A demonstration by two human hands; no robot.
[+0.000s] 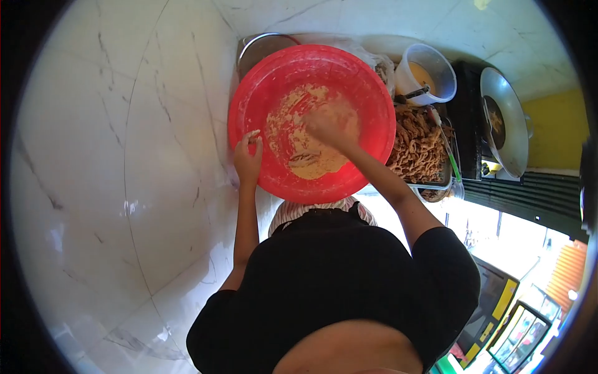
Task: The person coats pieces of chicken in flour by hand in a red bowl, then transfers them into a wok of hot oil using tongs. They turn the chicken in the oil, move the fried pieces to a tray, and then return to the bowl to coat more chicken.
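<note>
A large red basin [248, 81] stands in front of me, with pale yellow flour [316, 168] spread over its bottom. My left hand [248, 156] is at the basin's left rim, fingers bent around the edge and tips coated in flour. Over the middle of the basin, my right hand [325, 126] is low in the flour and smeared by motion. Its fingers cannot be made out, nor whether anything is in them. A small darker strip [303, 157] lies on the flour just below that hand.
Right of the basin, a tray [430, 185] holds brown fried strips [416, 146], with green-handled tongs [450, 149] across them. Behind it stands a white bucket [443, 78] of yellowish liquid. A wok [517, 124] is farther right. A marbled wall [137, 156] borders the left side.
</note>
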